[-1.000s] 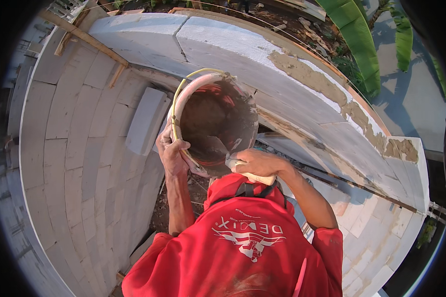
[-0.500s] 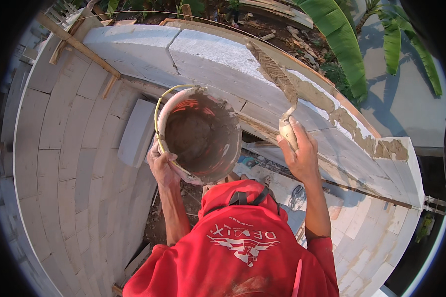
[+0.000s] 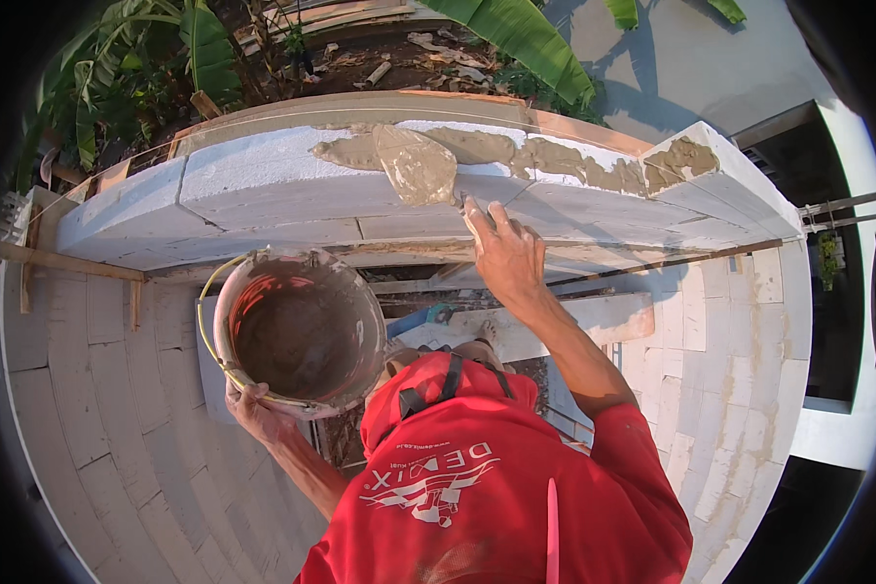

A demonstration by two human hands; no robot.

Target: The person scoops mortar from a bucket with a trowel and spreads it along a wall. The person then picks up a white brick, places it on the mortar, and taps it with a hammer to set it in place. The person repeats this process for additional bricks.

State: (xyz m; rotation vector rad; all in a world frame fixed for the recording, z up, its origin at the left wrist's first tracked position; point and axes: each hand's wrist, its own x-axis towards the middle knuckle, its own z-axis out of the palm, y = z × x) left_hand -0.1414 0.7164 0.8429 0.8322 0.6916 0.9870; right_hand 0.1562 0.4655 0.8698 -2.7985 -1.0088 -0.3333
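Observation:
My left hand [image 3: 255, 407] is closed on the lower left rim of a round bucket [image 3: 358, 302] with a yellow handle. Grey mortar [image 3: 302, 336] lies in the bucket, its mouth tilted toward me. In my right hand [image 3: 511, 255] is a trowel [image 3: 416, 167]; the fingers wrap its handle and mostly hide it. The mortar-smeared blade lies against the top edge of the white block wall [image 3: 292, 190]. A strip of wet mortar [image 3: 565, 162] runs along that top, on both sides of the blade.
A taut string [image 3: 161, 146] passes along the wall's far side, beside wooden boards [image 3: 594, 131]. Block walls [image 3: 749, 321] curve round at left and right. Below lies a plank [image 3: 594, 316]. A timber [image 3: 63, 261] crosses the left corner. Banana leaves [image 3: 526, 44] hang beyond.
The trowel has come from upright above the wall down onto its top edge, and mortar now extends farther left. My right hand has turned palm-down. The view has shifted, with the bucket lower left.

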